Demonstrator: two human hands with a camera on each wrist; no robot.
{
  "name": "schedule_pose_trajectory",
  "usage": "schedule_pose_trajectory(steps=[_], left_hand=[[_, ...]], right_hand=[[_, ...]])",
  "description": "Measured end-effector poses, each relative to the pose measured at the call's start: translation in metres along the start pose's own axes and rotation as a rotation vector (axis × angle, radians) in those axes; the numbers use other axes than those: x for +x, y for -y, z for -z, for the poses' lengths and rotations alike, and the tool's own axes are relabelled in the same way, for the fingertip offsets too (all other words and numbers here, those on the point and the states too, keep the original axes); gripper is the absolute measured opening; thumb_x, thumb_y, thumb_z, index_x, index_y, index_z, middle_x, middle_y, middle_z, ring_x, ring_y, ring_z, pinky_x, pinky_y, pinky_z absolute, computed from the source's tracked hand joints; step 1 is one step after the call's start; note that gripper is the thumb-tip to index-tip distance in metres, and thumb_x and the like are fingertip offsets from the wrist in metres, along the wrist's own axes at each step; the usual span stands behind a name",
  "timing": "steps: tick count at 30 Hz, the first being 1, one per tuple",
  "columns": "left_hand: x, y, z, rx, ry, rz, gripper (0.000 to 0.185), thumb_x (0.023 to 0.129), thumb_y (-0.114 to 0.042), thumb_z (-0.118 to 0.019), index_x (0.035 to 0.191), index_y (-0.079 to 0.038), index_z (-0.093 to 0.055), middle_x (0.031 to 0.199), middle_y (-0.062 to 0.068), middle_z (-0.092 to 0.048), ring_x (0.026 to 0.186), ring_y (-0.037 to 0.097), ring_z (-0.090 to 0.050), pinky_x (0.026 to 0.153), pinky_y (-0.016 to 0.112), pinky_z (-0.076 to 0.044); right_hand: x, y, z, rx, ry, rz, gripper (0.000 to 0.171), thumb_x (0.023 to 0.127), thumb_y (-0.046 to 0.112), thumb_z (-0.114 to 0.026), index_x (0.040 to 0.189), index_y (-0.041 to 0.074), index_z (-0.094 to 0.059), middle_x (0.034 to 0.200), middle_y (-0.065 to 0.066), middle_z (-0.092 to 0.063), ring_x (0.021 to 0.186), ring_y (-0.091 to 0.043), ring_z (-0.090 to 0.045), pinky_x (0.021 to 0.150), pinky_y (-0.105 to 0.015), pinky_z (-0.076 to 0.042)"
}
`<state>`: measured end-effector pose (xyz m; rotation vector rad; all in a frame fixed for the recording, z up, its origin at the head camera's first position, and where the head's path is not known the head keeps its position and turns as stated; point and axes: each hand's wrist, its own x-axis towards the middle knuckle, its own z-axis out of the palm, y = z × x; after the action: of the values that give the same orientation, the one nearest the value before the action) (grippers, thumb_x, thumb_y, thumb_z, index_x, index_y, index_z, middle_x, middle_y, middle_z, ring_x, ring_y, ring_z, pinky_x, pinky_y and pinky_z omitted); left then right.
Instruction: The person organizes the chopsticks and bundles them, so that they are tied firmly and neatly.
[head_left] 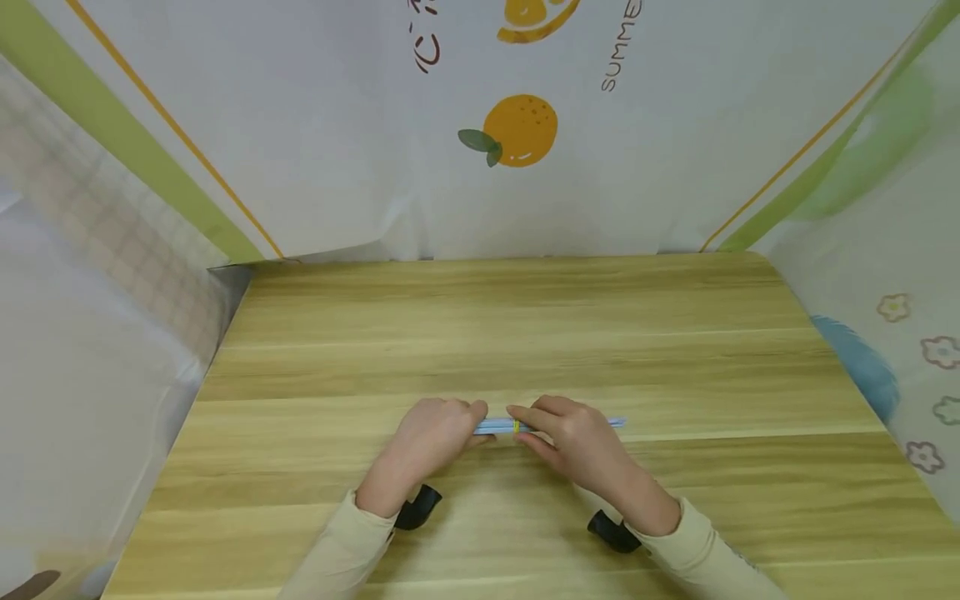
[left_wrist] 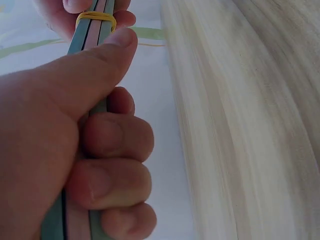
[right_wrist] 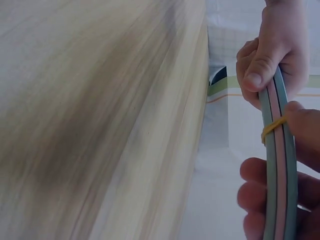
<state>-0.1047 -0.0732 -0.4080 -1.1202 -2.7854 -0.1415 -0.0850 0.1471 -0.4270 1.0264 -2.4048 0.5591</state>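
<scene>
A thin bundle of blue and pink sticks lies level just above the wooden table, bound by a yellow rubber band. My left hand grips its left end in a fist, thumb pressed along the top. In the left wrist view the left hand's fingers curl round the bundle below the band. My right hand pinches the bundle at the band, and the right end sticks out past it. The right wrist view shows the bundle, the band and the left hand beyond.
A printed cloth backdrop with an orange stands behind the table, and cloth walls close both sides. The table's left edge and right edge are in view. Black wrist mounts sit under both sleeves.
</scene>
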Motion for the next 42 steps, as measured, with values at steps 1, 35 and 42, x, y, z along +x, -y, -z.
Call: schedule_pose_trajectory(steps=[1, 35, 42], left_hand=[[-0.001, 0.000, -0.001, -0.002, -0.003, 0.000, 0.035, 0.083, -0.042, -0.069, 0.075, -0.013, -0.051, 0.056, -0.006, -0.045, 0.045, 0.005, -0.034, 0.041, 0.022, -0.031], [0.000, 0.013, -0.024, -0.138, 0.093, 0.078, 0.023, 0.079, -0.029, -0.078, 0.091, -0.013, -0.066, 0.087, -0.003, -0.060, 0.075, 0.011, -0.054, 0.063, 0.027, -0.048], [0.003, 0.015, -0.031, -0.066, 0.108, 0.077, 0.028, 0.073, -0.029, -0.082, 0.092, -0.013, -0.068, 0.088, -0.002, -0.060, 0.079, 0.014, -0.054, 0.069, 0.028, -0.050]], right_hand=[[0.000, 0.000, 0.000, -0.010, 0.011, -0.004, 0.036, 0.074, 0.020, -0.082, 0.107, 0.012, -0.072, 0.079, 0.002, -0.063, 0.062, -0.005, -0.057, 0.057, -0.018, -0.048], [-0.008, -0.018, -0.023, 0.090, 0.259, -0.277, 0.020, 0.080, 0.014, -0.076, 0.099, 0.012, -0.069, 0.088, 0.002, -0.059, 0.085, -0.014, -0.052, 0.074, -0.031, -0.044], [-0.007, -0.018, -0.029, 0.069, 0.276, -0.330, 0.019, 0.079, 0.018, -0.077, 0.097, 0.016, -0.070, 0.088, 0.005, -0.061, 0.084, -0.014, -0.048, 0.072, -0.033, -0.033]])
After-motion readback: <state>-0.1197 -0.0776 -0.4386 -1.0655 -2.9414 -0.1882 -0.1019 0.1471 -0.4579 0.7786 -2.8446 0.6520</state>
